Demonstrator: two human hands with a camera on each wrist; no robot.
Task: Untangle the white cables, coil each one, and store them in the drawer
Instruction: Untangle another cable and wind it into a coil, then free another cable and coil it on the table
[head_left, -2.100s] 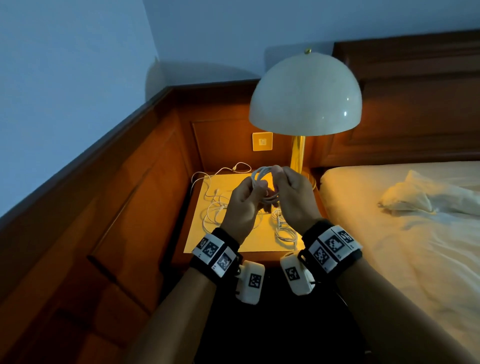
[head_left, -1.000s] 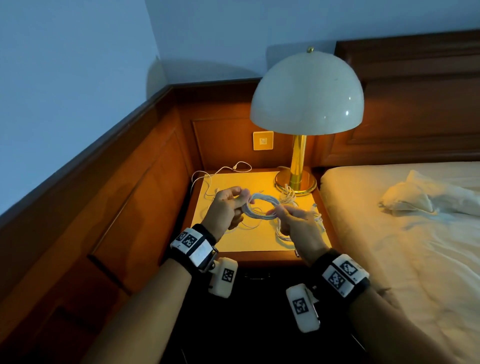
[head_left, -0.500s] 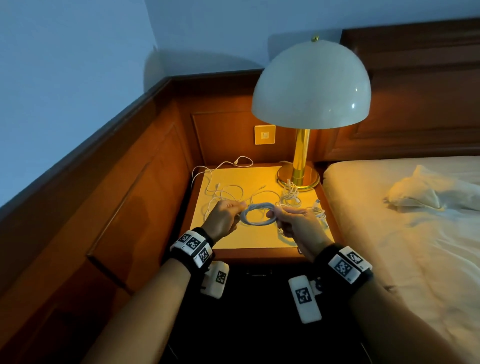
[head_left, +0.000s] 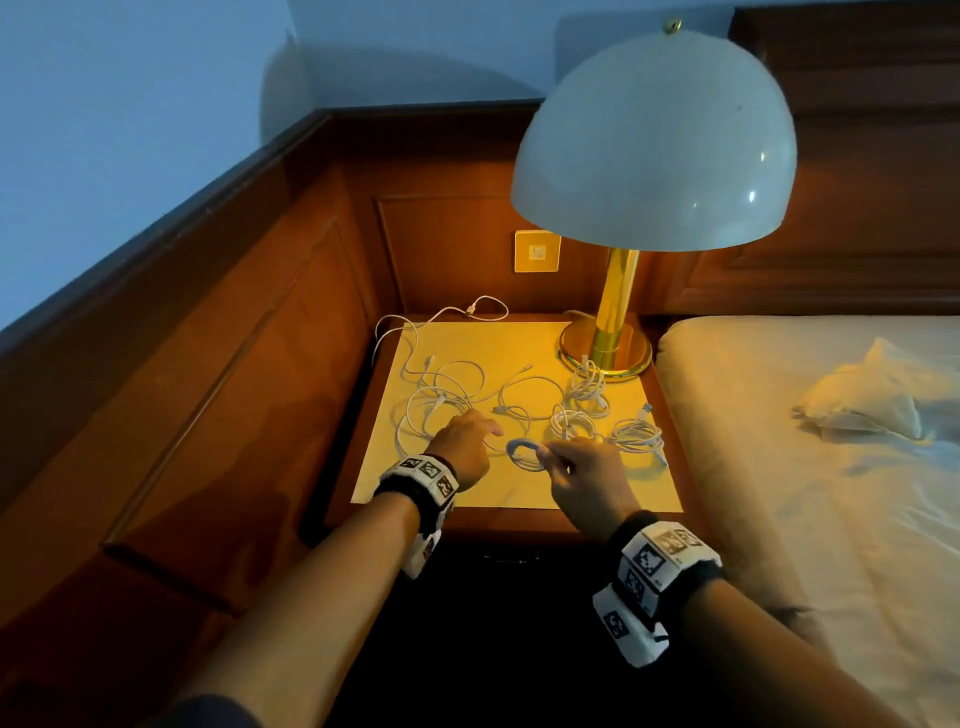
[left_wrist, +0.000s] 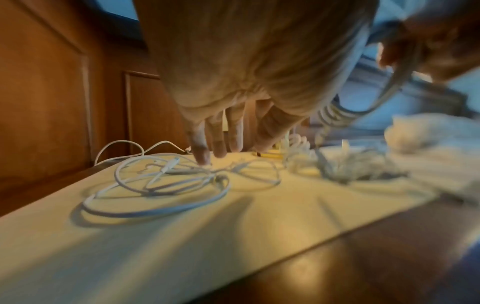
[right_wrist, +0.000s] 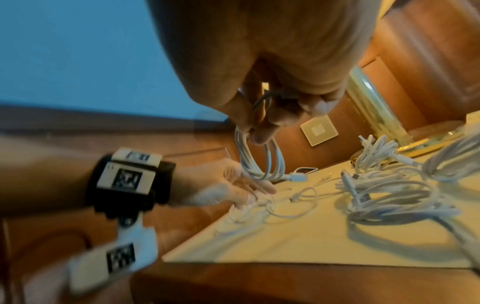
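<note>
Right hand (right_wrist: 275, 98) pinches coiled cable (right_wrist: 259, 162); left hand (head_left: 462, 447) spread.

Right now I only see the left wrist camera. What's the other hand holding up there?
Observer: The right hand pinches a coiled white cable; its plug hangs at the coil's bottom.
Operator: Any more coils done?
Observer: Three bundled cables lie before the brass lamp base.
Operator: What's above them?
Observer: A white dome lampshade.
</note>
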